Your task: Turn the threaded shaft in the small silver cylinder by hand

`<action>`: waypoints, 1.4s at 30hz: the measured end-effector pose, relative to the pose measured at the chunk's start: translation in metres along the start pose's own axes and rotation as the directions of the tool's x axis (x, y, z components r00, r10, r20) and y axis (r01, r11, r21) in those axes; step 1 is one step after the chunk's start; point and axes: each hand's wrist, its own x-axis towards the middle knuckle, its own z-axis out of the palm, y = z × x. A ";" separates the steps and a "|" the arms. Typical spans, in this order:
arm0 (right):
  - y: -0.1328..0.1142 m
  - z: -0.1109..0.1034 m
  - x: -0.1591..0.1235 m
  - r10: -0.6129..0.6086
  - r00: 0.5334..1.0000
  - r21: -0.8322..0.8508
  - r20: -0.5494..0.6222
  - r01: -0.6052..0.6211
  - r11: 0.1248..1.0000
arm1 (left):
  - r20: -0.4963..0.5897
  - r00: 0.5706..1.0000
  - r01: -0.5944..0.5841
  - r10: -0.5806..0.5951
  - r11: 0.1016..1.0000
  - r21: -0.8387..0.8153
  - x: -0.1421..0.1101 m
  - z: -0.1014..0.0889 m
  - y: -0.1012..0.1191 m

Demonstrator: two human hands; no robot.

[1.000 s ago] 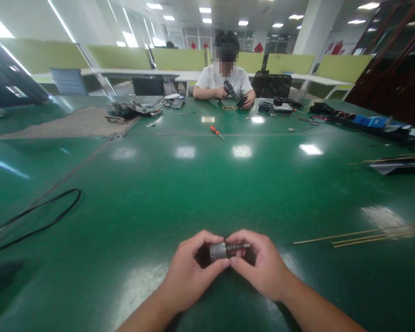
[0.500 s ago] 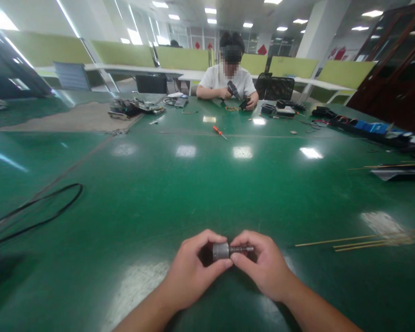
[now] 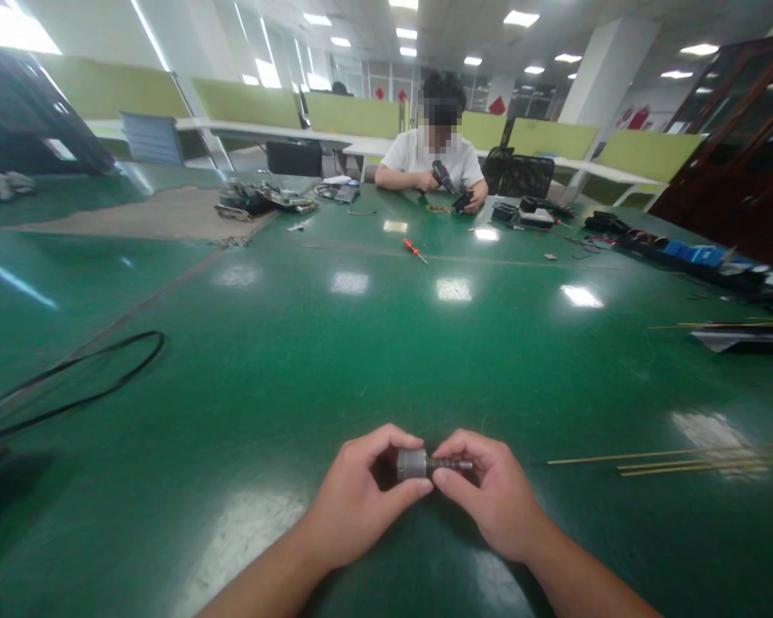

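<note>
Between my hands, low over the green table (image 3: 386, 360), is a grey metal cylinder with a thin shaft (image 3: 413, 463); it looks like a small gearbox or motor part and lies sideways. My left hand (image 3: 367, 493) is closed on the wide cylinder body, thumb below and fingertips above. My right hand (image 3: 489, 489) pinches the dark, ridged shaft, which points right toward its palm. The fingertips of both hands nearly meet where shaft and cylinder join. Part of the far side of the piece is hidden by my fingers.
Thin brass-coloured rods (image 3: 689, 469) lie to the right. A black cable loop (image 3: 135, 378) is at the left. Farther off are a red screwdriver (image 3: 413, 249) and heaps of parts (image 3: 258, 199). Across the table a person (image 3: 435, 159) holds a power drill (image 3: 443, 176).
The view has tilted slightly, so the far table and the person appear a little lower and to the right. My hands keep nearly the same grip on the metal piece.
</note>
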 end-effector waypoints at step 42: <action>0.002 -0.001 -0.003 -0.003 1.000 0.081 0.019 0.002 0.997 | -0.025 1.000 -0.006 0.006 1.000 -0.010 -0.002 -0.002 -0.004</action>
